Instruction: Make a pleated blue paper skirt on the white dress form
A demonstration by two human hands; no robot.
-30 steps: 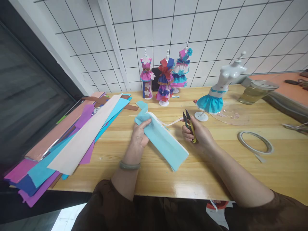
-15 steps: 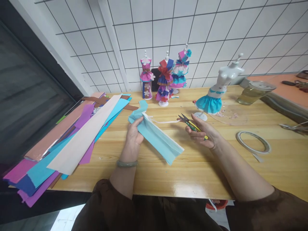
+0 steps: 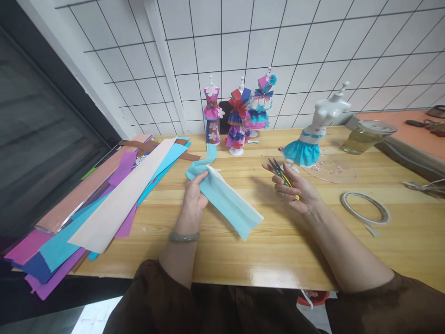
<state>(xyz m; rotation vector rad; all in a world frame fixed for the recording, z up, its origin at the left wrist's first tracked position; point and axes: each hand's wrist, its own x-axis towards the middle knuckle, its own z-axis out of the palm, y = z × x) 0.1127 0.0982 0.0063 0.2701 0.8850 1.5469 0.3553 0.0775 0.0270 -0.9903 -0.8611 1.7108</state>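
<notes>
In the head view my left hand [image 3: 195,194] pinches a folded strip of light blue crepe paper [image 3: 227,202] near its upper end. The strip slants down to the right over the table, with a thin white line along its upper edge. Its other end bends up and away behind my fingers. To the right, my right hand [image 3: 301,190] is closed around small thread snips [image 3: 284,177] with dark blades and a yellow handle. The blades point up and left, apart from the paper. Just beyond stands a white dress-form figure [image 3: 327,112] in a turquoise ruffled skirt [image 3: 301,151].
Long coloured crepe paper strips [image 3: 121,199] are piled at the left. Several dressed small figures stand along the tiled wall, including a pink one [image 3: 212,111]. At the right lie a tape roll [image 3: 385,213], a clear plate [image 3: 347,172] and a jar of yellowish liquid [image 3: 365,138].
The thin white strip that stretched from the paper to my right hand no longer shows there. My right hand has shifted slightly right with the snips; my left hand has stayed nearly still.
</notes>
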